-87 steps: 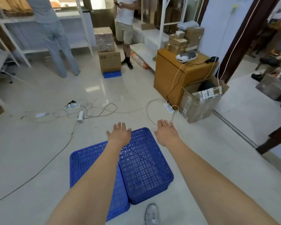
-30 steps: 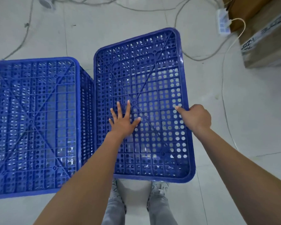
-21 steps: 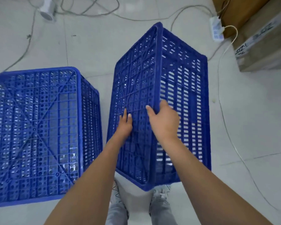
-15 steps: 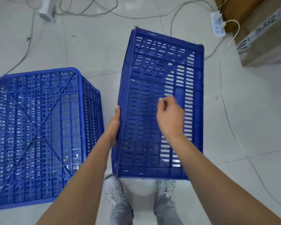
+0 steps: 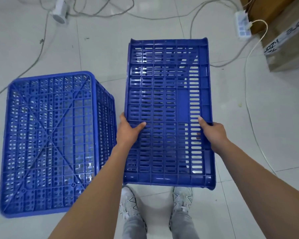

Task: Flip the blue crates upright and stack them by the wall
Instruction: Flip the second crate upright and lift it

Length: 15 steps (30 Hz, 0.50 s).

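Both hands clamp the turned crate (image 5: 168, 111) at centre frame: left hand (image 5: 128, 131) on its left edge, thumb across the slats; right hand (image 5: 212, 133) curled round the right edge. Second crate (image 5: 50, 142) lies bottom-up on the floor (image 5: 102, 54), left, nothing visible inside.

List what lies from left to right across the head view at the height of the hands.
Upside-down blue crate → left hand → blue crate turned on its side, gripped at both edges → right hand → white cable on the floor.
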### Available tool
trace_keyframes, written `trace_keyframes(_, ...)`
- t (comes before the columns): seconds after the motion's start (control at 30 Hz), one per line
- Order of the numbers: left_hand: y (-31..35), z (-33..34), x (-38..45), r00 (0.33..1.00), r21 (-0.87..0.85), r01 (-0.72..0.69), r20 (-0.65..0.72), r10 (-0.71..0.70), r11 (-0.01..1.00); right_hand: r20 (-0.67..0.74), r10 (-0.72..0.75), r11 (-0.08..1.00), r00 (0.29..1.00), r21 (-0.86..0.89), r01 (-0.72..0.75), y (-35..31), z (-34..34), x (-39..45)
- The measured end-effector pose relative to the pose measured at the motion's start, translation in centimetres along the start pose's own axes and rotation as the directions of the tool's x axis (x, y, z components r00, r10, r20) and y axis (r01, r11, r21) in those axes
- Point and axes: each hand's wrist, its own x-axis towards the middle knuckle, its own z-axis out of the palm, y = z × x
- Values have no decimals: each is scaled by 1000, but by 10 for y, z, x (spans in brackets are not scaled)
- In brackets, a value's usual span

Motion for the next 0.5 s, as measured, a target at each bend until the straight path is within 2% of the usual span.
trace_keyframes(0.2,-2,-5,-1,998,-67,43,41,-40,997,-136,-42,998,990,-51,35,-18,1,-19)
trace_keyframes(0.3,-9,-3,2,993,-73,112,32,-110,991,-228,-185,971,956,-190,143,-30,11,-36)
trace_keyframes(0.4,-19,1,0,979,17,201,21,-201,979,-319,-361,893,876,-390,225,-35,33,-54)
trace_keyframes(0.47,-27,5,0,976,62,202,72,-206,977,-293,-411,849,863,-468,245,-37,55,-67)
trace_keyframes(0.5,-28,8,-3,977,21,180,117,-181,984,-254,-403,853,879,-452,260,-36,67,-72)
